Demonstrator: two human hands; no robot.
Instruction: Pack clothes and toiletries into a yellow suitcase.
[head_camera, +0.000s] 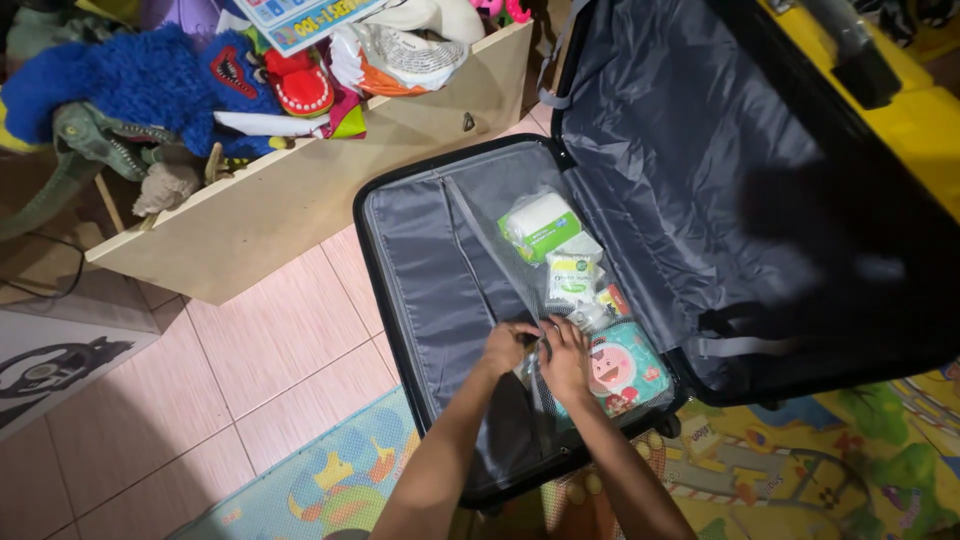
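Observation:
An open black suitcase (400, 190) with grey lining lies on the floor, its lid propped up at the right. Inside lie a green and white packet (540, 226), a small white packet (572, 277) and a teal pouch with a cartoon face (625, 368). My left hand (506, 347) and my right hand (566, 358) meet at the near middle of the case, on the mesh divider (500, 262) beside the teal pouch. The fingers are curled on the mesh edge; what they pinch is hidden.
A long wooden toy box (300, 195) stands at the upper left, full of plush toys, including a blue one (130, 80) and a green dinosaur (90, 135). Pink floor tiles (260, 350) lie left of the case, a colourful play mat (800, 470) below it.

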